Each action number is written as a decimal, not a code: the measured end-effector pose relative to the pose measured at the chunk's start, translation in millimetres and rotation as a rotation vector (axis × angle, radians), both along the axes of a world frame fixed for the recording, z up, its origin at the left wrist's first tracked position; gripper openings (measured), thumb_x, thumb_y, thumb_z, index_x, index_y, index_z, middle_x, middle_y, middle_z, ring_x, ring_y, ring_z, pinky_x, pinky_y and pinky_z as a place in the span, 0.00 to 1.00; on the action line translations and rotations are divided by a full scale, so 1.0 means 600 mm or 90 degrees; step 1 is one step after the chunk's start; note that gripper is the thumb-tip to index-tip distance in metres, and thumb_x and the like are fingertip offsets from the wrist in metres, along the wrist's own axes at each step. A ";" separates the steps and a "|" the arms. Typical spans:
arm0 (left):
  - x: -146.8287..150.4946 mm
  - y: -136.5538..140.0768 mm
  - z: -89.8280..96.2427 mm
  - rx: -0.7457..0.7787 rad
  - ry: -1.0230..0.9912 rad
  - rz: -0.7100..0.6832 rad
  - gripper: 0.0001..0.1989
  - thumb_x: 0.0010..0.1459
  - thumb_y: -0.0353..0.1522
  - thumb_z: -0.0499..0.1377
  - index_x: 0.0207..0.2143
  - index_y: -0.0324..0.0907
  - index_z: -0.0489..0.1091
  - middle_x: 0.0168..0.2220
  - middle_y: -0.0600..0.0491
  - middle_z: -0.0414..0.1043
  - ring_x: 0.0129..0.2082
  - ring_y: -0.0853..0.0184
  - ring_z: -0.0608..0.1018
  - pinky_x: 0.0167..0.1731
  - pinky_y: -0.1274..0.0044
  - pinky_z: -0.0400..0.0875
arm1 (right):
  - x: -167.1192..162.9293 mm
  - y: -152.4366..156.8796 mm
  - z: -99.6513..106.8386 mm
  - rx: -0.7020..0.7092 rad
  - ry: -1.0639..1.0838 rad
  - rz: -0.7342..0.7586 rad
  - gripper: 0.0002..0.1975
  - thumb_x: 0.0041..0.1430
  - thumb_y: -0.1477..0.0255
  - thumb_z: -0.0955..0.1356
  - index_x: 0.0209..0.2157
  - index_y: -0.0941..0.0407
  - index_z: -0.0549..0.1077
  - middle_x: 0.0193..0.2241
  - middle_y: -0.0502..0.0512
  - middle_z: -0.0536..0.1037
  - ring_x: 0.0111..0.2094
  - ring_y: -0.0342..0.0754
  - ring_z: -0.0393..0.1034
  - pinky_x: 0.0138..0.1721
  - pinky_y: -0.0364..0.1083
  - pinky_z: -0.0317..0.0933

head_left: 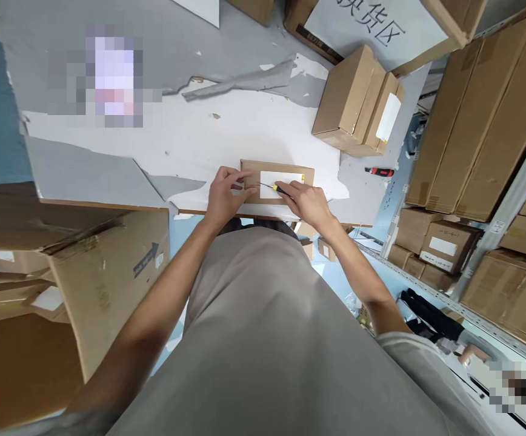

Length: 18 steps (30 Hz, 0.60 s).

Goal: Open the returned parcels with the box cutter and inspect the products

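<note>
1. Small flat box (276, 181) lies at the near edge of the table (226, 130), white label (281, 183) facing up.
2. Left hand (223, 197) pins the box's left end, fingers curled over its edge, gripping nothing else.
3. Right hand (307, 203) is clenched around a knife (276, 188), blade tip pointing toward the left hand.
4. Risk: a blade slip reaches the left fingers, since they sit right in its line.
5. Risk: the box slides off the near edge if the hold loosens.
6. Second red knife (380, 172) lies to the right, well apart.
</note>
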<state>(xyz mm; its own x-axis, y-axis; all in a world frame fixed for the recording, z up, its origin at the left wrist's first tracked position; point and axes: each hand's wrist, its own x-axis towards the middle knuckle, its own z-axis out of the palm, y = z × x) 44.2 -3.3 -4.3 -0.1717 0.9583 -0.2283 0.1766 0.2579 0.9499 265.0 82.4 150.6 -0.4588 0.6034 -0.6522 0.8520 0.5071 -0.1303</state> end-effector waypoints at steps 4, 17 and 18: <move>-0.002 0.004 -0.006 -0.006 -0.022 -0.010 0.21 0.61 0.38 0.76 0.57 0.49 0.85 0.47 0.50 0.74 0.44 0.61 0.82 0.50 0.65 0.88 | -0.043 0.011 0.005 -0.030 -0.064 0.068 0.26 0.89 0.64 0.56 0.79 0.47 0.68 0.60 0.62 0.84 0.56 0.56 0.80 0.45 0.46 0.62; 0.007 0.005 -0.020 -0.012 -0.025 -0.006 0.22 0.62 0.36 0.76 0.58 0.48 0.85 0.49 0.50 0.74 0.39 0.65 0.81 0.49 0.67 0.86 | -0.066 0.025 0.011 -0.011 -0.101 0.167 0.25 0.87 0.71 0.56 0.75 0.51 0.69 0.59 0.65 0.83 0.55 0.58 0.79 0.45 0.48 0.63; 0.008 0.005 -0.019 -0.012 -0.026 -0.008 0.22 0.62 0.36 0.75 0.58 0.48 0.85 0.49 0.50 0.74 0.38 0.65 0.81 0.48 0.67 0.86 | -0.067 0.024 0.011 -0.005 -0.103 0.180 0.25 0.87 0.73 0.56 0.76 0.51 0.69 0.59 0.65 0.83 0.55 0.58 0.79 0.46 0.49 0.63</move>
